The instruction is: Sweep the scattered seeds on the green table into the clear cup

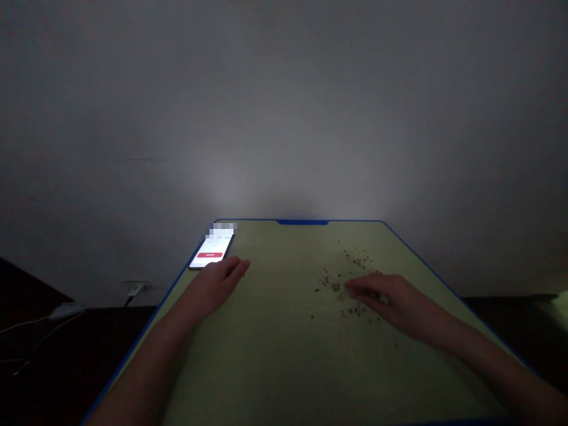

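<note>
Many small dark bits, like seeds or grains, (326, 279) lie scattered on the right half of a pale tabletop (266, 343). Among them is my right hand (381, 294), its thumb and fingertips drawn together in a pinch low over the surface. Whatever is between those fingertips is too small and dim to name. My left hand (224, 279) is on the left side of the table with its fingers curled closed, and its palm is hidden. Just beyond it lies a phone (213, 245) with a lit white screen and a red button.
A blue edge strip (302, 222) borders the table, whose far side is close to a grey wall (302, 118). On the dark floor at left, a white power strip (66, 310) trails cables. A plug (136, 289) sits at the wall. The room is dim.
</note>
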`<state>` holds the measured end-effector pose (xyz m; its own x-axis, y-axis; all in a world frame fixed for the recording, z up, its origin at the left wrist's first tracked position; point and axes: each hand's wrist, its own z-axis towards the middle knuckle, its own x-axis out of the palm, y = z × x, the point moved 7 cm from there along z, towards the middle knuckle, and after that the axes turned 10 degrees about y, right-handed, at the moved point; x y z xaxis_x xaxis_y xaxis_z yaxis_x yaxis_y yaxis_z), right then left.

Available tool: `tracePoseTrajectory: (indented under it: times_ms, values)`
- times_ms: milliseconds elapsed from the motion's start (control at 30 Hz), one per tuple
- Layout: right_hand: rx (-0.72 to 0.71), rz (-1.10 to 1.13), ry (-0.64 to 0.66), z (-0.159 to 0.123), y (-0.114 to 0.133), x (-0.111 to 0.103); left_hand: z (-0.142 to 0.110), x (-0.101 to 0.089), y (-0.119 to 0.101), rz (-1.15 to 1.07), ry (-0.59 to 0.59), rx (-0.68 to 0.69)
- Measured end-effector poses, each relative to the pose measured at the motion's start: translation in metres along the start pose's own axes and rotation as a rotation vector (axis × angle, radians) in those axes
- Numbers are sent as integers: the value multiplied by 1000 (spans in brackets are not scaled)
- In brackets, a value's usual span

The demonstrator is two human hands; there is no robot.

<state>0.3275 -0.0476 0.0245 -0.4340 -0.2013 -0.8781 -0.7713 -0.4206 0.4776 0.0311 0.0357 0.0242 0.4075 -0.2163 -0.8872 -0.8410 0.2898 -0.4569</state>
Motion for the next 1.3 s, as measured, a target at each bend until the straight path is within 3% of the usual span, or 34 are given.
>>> tracePoseTrajectory:
  times_ms: [200, 567, 900, 1133, 1300]
  values:
    - [47, 33, 65, -20, -6, 14, 0, 1, -2, -7, 11, 8]
    - [113, -1, -3, -6, -24, 20, -1, -1, -2, -35, -5, 4]
    - [9, -99, 18, 20, 17, 24, -1, 1, -4, -39, 23, 5]
    - [74, -71, -58, -1, 7, 14, -3, -1, -7, -42, 16, 15]
    - [104, -28, 5, -9, 0, 21, -2, 1, -6, -31, 20, 15]
